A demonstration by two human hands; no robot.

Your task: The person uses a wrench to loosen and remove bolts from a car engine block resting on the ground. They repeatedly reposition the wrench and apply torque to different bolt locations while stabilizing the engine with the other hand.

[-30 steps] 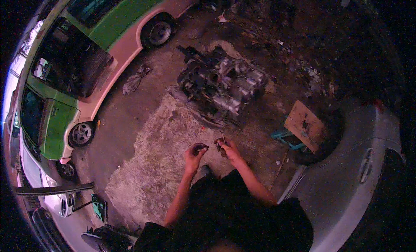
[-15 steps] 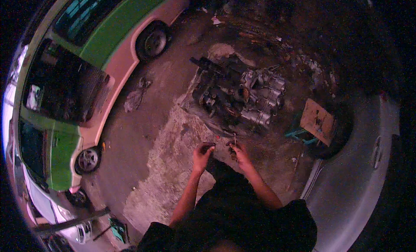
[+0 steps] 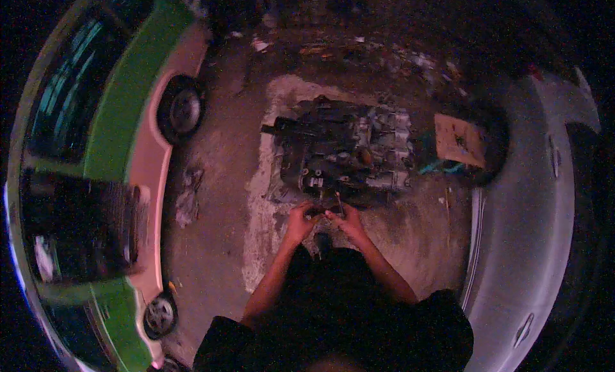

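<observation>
My two hands are close together at lower centre, in front of an engine [image 3: 346,148] lying on the floor. My left hand [image 3: 301,221] is closed around something small and dark that I cannot make out. My right hand [image 3: 348,222] grips a thin tool [image 3: 339,198], which points up toward the engine, and seems to have a small dark item with it as well. The fingers of both hands are slightly blurred, and their tips almost meet.
A green and pink van [image 3: 112,103] stands along the left. A grey car [image 3: 522,218] lines the right. Cardboard [image 3: 456,138] sits on a teal stand [image 3: 426,168] beside a tyre [image 3: 496,141]. Crumpled material [image 3: 189,202] lies near the van; scattered debris [image 3: 359,52] is behind the engine.
My view has turned, so the engine now sits straight ahead and the van runs upright along the left. My hands have come closer together, nearer the engine's front edge.
</observation>
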